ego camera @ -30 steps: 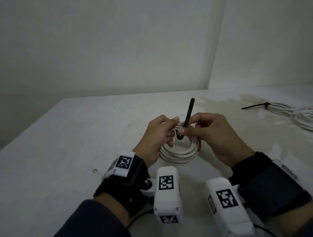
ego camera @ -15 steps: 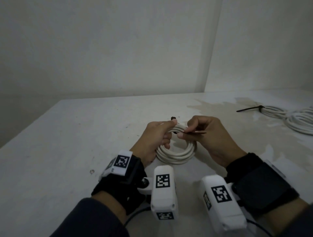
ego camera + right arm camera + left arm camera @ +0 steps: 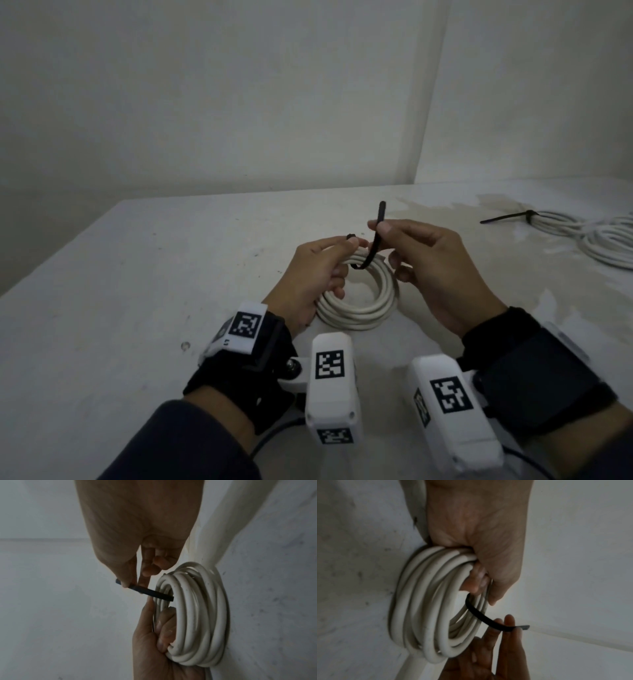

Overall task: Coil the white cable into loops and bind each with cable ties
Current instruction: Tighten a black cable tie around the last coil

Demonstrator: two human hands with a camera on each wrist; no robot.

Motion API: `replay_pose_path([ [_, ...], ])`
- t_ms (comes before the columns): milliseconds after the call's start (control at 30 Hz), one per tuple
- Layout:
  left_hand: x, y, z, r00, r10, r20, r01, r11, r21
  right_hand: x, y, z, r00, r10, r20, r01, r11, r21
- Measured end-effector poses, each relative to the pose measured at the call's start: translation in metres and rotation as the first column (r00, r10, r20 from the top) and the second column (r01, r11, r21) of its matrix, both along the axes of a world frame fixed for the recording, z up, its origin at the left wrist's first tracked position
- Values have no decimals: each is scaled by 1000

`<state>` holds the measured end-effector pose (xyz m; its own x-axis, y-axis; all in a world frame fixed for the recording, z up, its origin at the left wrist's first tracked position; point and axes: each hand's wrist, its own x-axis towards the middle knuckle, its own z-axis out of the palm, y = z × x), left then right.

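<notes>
From the head camera, a pale, scuffed table (image 3: pixel 144 274) filled the lower half of the scene, its far edge meeting plain off-white walls (image 3: pixel 205 96) that joined in a corner to the right. A stained patch spread across the right side, where more coiled white cable (image 3: pixel 603 240), bound by a black tie (image 3: pixel 507 216), lay well apart from the hands. The left side of the table lay bare to its near and far edges. Near the middle, the white cable coil (image 3: pixel 359 308) rested on the surface. The left hand (image 3: pixel 315 274) gripped its far-left rim, fingers curled around the strands. The right hand (image 3: pixel 438 270) pinched a black cable tie (image 3: pixel 375 245) that ran down into the coil.

The left wrist camera showed the left hand (image 3: pixel 481 534) clamped around the coil (image 3: pixel 426 612), the tie (image 3: pixel 486 619) curving through it to the right fingertips (image 3: pixel 509 622).

The right wrist camera showed thumb and forefinger of the right hand (image 3: pixel 137 534) pinching the tie (image 3: pixel 150 593) just beside the coil (image 3: pixel 197 615).
</notes>
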<state>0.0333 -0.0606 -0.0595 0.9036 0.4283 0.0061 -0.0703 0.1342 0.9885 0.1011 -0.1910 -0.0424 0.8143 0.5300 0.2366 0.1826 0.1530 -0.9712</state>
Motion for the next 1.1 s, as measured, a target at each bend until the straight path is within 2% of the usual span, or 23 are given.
replay_pose_path([
  [167,-1,-2,2,1000,-2,22,2,999,42,0,1,3,997,41,-69,-44,998,-38],
  [300,-3,-4,4,999,-32,36,30,997,74,2,0,1,997,71,-12,-72,995,-69],
  [533,-4,-4,4,998,-50,43,46,996,81,5,0,0,994,112,-10,-112,985,-130],
  [700,-4,-3,3,997,-69,42,65,995,79,6,-1,0,991,122,-47,-126,987,-95],
  [1100,-5,-3,2,993,-101,58,96,991,91,6,-3,-1,989,145,23,-141,982,-125],
])
